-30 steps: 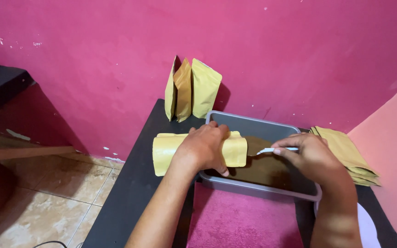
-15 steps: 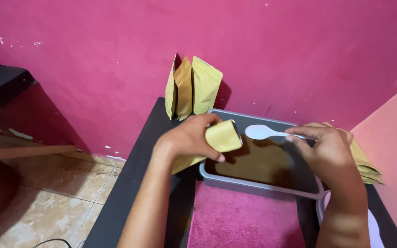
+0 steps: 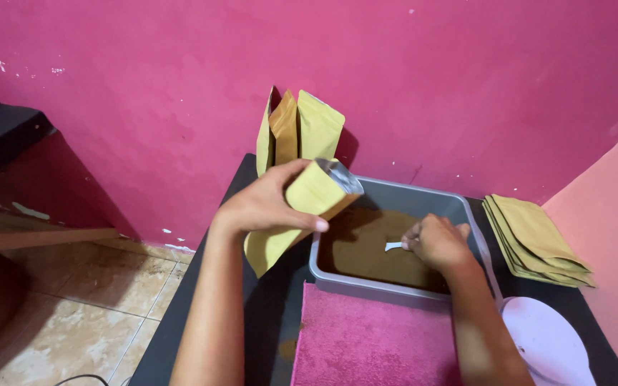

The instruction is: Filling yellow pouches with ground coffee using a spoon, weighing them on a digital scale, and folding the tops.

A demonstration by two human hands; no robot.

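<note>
**Pouch held open over the grey tub, spoon down in the powder**

Head view: your left hand (image 3: 270, 206) is wrapped around a yellow-tan stand-up pouch (image 3: 302, 214), fingers curled over its front face and thumb along the lower edge. The pouch is tilted, its open mouth showing a silvery lining and pointing up and to the right, just over the near-left corner of the grey plastic tub (image 3: 395, 194). Its bottom end hangs down past the tub's left wall, above the dark table (image 3: 266, 314).

Your right hand (image 3: 438, 241) is clenched around the handle of a white spoon (image 3: 393, 246), of which only a short white part shows to the left of your knuckles. The hand sits low inside the tub, over the brown powder (image 3: 366, 246) that covers the tub floor; you cannot tell whether the bowl of the spoon is buried in it.

Behind the tub, three filled pouches (image 3: 298, 132) of the same yellow-tan stand upright against the pink wall (image 3: 466, 78), close together. To the right of the tub lies a flat stack of empty pouches (image 3: 538, 239), fanned slightly. A pink cloth (image 3: 373, 343) lies just in front of the tub, and a white round lid (image 3: 548, 343) rests at the table's right edge, near the stack.
</note>
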